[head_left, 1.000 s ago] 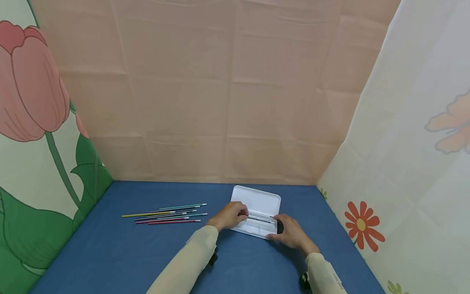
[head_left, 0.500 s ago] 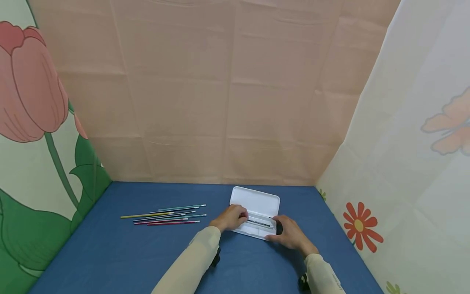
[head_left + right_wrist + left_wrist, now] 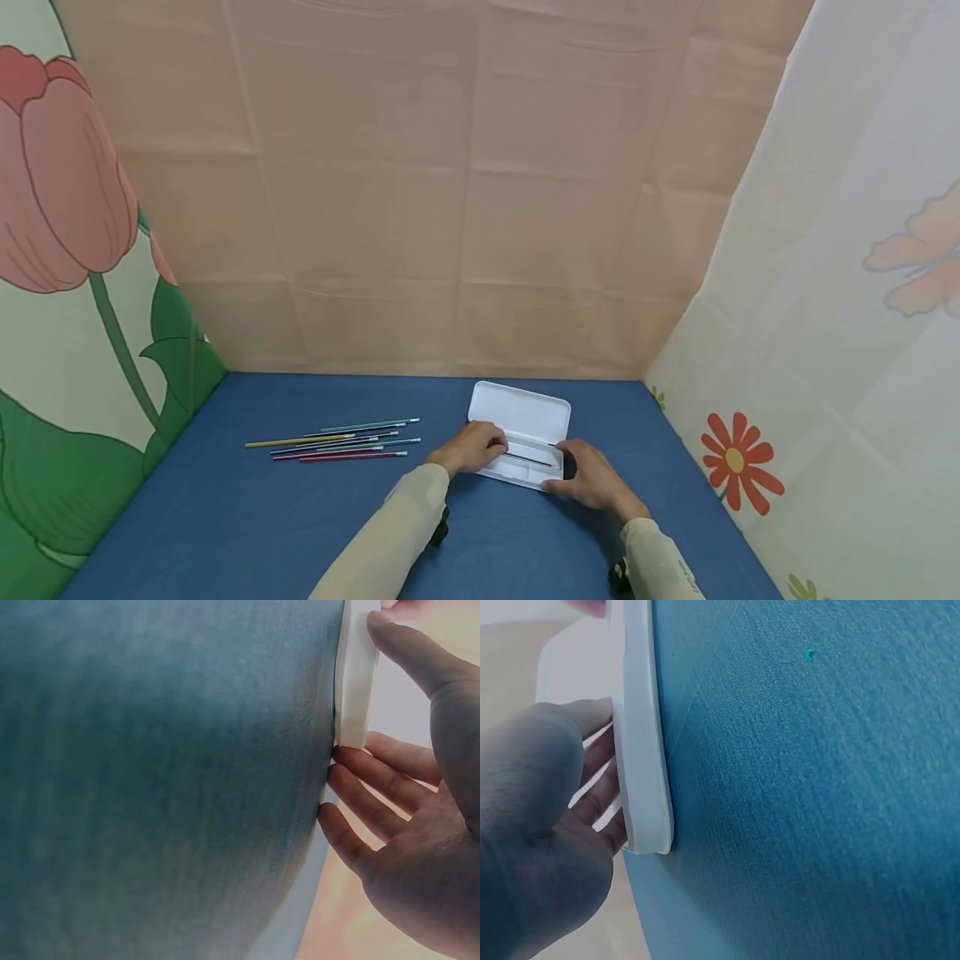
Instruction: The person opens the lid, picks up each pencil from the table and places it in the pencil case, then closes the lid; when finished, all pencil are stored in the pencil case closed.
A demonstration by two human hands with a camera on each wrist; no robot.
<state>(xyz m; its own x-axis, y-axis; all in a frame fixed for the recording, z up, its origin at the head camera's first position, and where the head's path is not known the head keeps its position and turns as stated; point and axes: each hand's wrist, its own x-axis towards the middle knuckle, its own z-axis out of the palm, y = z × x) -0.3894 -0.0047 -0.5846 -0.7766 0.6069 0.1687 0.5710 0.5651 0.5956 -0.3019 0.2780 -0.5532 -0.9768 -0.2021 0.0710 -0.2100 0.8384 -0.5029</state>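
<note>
A white pencil case (image 3: 521, 408) lies with its lid up on the blue table, a slim dark pencil (image 3: 529, 459) lengthwise inside it. At the case's left end, my left hand (image 3: 468, 447) pinches the pencil's left end; its fingertips are partly hidden. In the left wrist view, that thumb reaches over the wall of the case (image 3: 641, 765). My right hand (image 3: 594, 477) holds the case's right end, its thumb at the front edge. The right wrist view shows the thumb on the wall (image 3: 356, 682) and the fingers spread round the corner.
Several pencils (image 3: 337, 442) in yellow, red, green and dark colours lie in a loose bunch on the table (image 3: 247, 525), left of the case. A tan cloth backdrop (image 3: 420, 208) rises behind, with flower-printed sheets (image 3: 810, 333) at both sides.
The pencil in the case has shifted slightly and its visible side has changed, from dark to patterned to a thin dark line. Both hands have stayed almost in place.
</note>
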